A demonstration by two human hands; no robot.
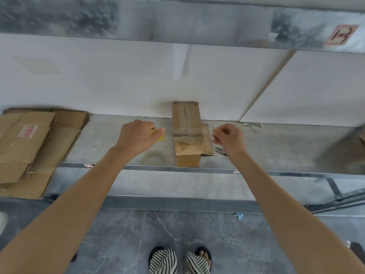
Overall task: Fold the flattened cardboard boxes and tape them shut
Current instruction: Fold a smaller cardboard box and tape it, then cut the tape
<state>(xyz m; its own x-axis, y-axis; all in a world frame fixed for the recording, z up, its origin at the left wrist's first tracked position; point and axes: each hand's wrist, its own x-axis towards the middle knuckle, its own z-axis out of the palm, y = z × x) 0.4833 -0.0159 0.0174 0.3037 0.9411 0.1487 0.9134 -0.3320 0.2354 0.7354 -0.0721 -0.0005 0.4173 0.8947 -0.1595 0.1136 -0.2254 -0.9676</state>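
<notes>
Striped slippers (178, 262) nearest, on floor. Cardboard box (187, 135) mid-shelf on metal shelf (276, 147), touching far wall, between hands. Left hand (136, 135) pinches yellow object (160, 136). Right hand (227, 137) curled, contents indiscernible. Box judged light, stiff, crushable: grip side edges. Flattened stack (29, 147) left.

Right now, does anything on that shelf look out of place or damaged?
The stack of flat cardboard at the left hangs over the shelf at its front edge. The middle box has a ragged flap on its right. A blue scrap lies on the floor.
</notes>
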